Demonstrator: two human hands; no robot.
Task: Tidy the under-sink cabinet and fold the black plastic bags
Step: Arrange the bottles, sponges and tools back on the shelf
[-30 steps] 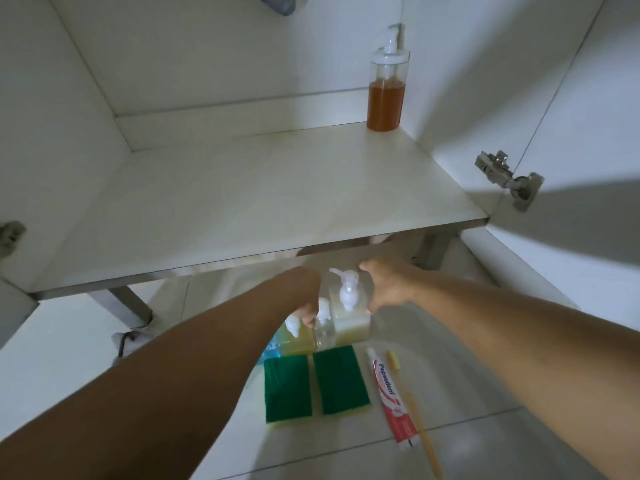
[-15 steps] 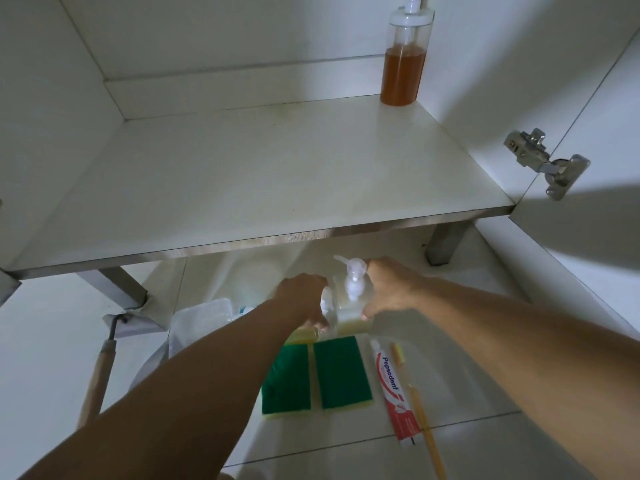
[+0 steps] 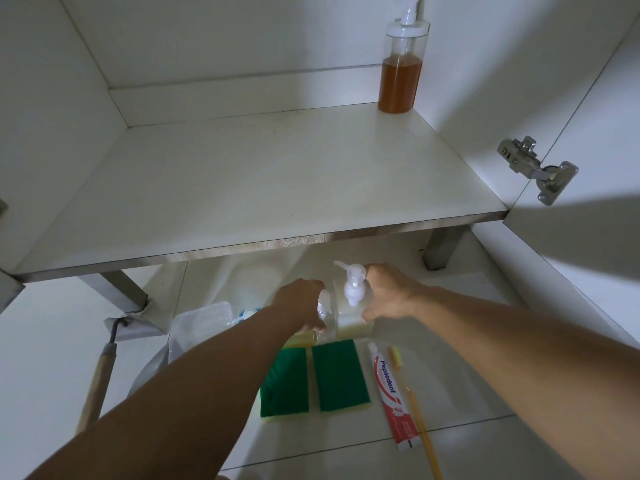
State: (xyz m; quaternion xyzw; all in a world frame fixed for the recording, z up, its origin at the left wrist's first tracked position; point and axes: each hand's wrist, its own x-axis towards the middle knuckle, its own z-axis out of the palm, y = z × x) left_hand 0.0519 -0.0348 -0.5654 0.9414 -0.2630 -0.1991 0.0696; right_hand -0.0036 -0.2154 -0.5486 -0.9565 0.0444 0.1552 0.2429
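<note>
My right hand curled round square pump bottle, upright on floor | left hand gripped smaller bottles beside it | cabinet shelf directly above, ahead.

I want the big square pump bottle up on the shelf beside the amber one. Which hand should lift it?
Probably the right hand: it already grips the square pump bottle, and the amber dispenser stands at the shelf's right rear corner. The left hand is busy holding smaller bottles.

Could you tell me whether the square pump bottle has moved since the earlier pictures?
No: the square pump bottle still stands just behind the right green sponge.
</note>
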